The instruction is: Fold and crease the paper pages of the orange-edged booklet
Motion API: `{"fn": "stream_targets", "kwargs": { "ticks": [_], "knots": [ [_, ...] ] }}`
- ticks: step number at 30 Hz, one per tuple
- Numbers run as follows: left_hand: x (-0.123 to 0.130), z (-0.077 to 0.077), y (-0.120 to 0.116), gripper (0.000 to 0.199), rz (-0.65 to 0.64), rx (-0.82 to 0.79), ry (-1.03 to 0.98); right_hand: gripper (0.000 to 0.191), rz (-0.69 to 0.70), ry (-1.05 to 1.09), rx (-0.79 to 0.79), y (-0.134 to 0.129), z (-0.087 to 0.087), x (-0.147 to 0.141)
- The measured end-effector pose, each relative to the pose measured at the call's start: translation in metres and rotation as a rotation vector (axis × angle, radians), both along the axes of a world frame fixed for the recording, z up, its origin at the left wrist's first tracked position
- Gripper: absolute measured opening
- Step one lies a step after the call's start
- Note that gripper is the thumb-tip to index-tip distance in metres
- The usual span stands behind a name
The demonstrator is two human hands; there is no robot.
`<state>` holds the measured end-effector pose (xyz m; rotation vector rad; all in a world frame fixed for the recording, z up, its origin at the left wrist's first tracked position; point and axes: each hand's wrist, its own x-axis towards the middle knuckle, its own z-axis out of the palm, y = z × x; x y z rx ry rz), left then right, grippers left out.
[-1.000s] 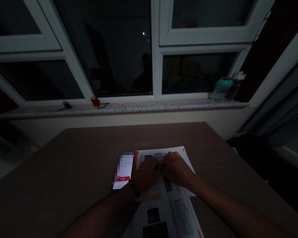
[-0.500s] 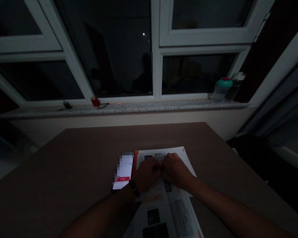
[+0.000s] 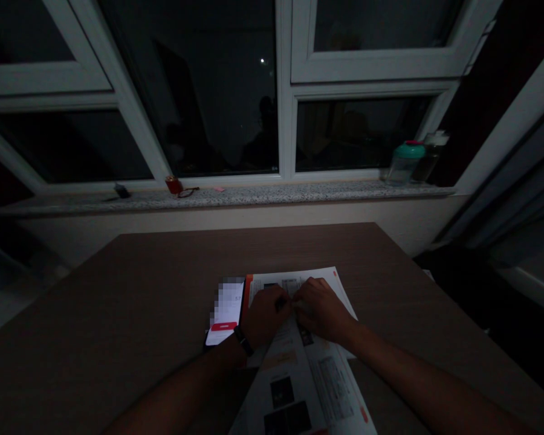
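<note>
A printed paper with dark pictures and orange marks extends from between my hands toward the bottom edge. Beneath it is another printed sheet or booklet with an orange left edge, flat on the table. My left hand, a dark band on its wrist, has its fingers curled and closed at the paper's upper end. Close beside it on the right, my right hand pinches the same paper, knuckles up. The fingertips almost meet and are partly hidden in the dim light. A lit phone lies left of the sheet.
The brown table reaches to the wall below a granite windowsill. On the sill stand a bottle with a teal lid, a second clear bottle, a small red item and a small dark item.
Both hands have shifted very slightly at the paper's upper end, still closed. The lower part of the paper has moved a little to the right and tilted. The phone's displayed content has changed.
</note>
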<state>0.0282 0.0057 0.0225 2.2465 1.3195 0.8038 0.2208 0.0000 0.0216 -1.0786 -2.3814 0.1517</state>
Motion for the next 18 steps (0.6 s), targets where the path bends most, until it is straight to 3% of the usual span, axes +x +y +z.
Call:
{"fn": "stream_targets", "kwargs": {
  "ticks": [2,6,18],
  "knots": [
    [-0.0001,-0.0007,-0.0004,0.008,-0.011,0.011,-0.013,0.023,-0.009,0.011,-0.034,-0.0004,0.0022,-0.0002],
    [-0.0008,-0.0025,-0.0013,0.007,-0.033,0.030,-0.003,0.013,-0.007,0.009,-0.048,0.0013,0.0013,-0.0007],
    [-0.0013,-0.0047,0.0008,0.014,-0.033,0.045,0.068,0.005,0.032,-0.019,0.026,0.0041,-0.0030,0.0004]
  ]
}}
